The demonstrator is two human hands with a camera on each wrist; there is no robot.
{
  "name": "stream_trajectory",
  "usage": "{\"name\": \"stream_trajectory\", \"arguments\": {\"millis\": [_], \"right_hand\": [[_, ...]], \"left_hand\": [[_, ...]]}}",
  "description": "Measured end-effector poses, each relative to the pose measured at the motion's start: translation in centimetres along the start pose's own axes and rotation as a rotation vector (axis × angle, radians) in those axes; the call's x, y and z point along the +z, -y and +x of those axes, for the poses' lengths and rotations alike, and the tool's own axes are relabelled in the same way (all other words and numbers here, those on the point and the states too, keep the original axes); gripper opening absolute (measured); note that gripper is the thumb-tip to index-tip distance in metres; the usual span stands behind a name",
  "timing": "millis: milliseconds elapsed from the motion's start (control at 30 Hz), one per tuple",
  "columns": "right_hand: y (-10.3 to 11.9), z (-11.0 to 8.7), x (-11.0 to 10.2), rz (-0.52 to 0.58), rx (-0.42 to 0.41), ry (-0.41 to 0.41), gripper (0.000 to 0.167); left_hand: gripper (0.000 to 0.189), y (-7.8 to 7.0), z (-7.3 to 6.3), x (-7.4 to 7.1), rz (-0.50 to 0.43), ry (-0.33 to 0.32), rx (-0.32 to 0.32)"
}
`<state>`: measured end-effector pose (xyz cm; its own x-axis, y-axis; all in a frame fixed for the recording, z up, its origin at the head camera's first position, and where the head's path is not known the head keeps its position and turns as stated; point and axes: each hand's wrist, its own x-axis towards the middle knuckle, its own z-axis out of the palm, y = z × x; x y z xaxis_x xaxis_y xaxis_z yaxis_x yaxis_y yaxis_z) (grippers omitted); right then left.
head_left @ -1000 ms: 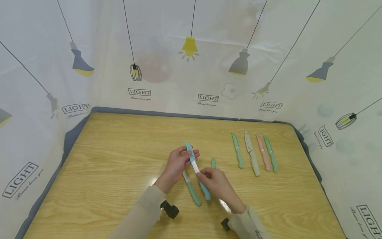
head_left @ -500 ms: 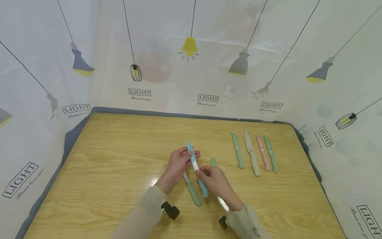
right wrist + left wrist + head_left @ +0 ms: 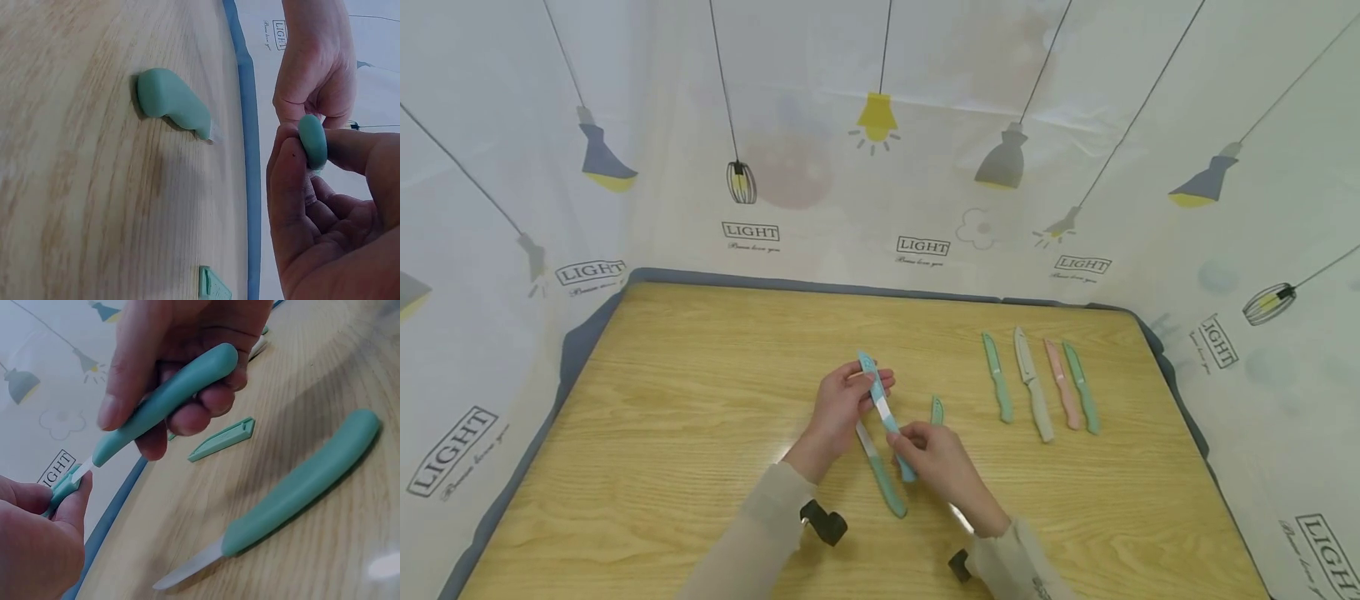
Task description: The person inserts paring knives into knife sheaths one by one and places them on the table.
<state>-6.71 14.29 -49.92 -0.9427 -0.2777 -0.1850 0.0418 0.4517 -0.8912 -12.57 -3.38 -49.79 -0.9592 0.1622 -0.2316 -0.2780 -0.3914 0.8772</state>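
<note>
My left hand (image 3: 837,408) pinches the blue blade sheath (image 3: 867,367) between thumb and fingers. From the sheath's lower end runs a short bare stretch of white blade (image 3: 882,407), leading to the handle of the blue knife (image 3: 165,403). That handle is gripped by my right hand (image 3: 943,458), thumb on one side and fingers on the other. The rest of the blade is hidden inside the sheath. Below the hands, a green-handled knife (image 3: 886,483) lies on the table with its white blade bare. A loose green sheath (image 3: 222,439) lies just beyond my right hand.
At the right of the wooden table (image 3: 700,375) several sheathed knives lie side by side: a green knife (image 3: 997,379), a beige knife (image 3: 1034,387), a pink knife (image 3: 1062,386) and another green knife (image 3: 1080,390). A printed curtain (image 3: 820,242) hangs around the table's back and sides.
Both hands have shifted slightly left with the blue knife and its sheath. The handle end has moved up toward the left hand, and less blade shows between handle and sheath.
</note>
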Motion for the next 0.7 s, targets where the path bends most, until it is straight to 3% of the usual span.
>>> {"name": "stream_trajectory", "arguments": {"millis": [433, 700], "right_hand": [[0.23, 0.11, -0.06, -0.005, -0.021, -0.022, 0.032], [0.33, 0.49, -0.17, 0.006, -0.040, -0.029, 0.033]], "left_hand": [[0.042, 0.19, -0.14, 0.14, -0.006, 0.041, -0.046], [0.042, 0.43, -0.40, 0.44, 0.016, 0.081, -0.031]]}}
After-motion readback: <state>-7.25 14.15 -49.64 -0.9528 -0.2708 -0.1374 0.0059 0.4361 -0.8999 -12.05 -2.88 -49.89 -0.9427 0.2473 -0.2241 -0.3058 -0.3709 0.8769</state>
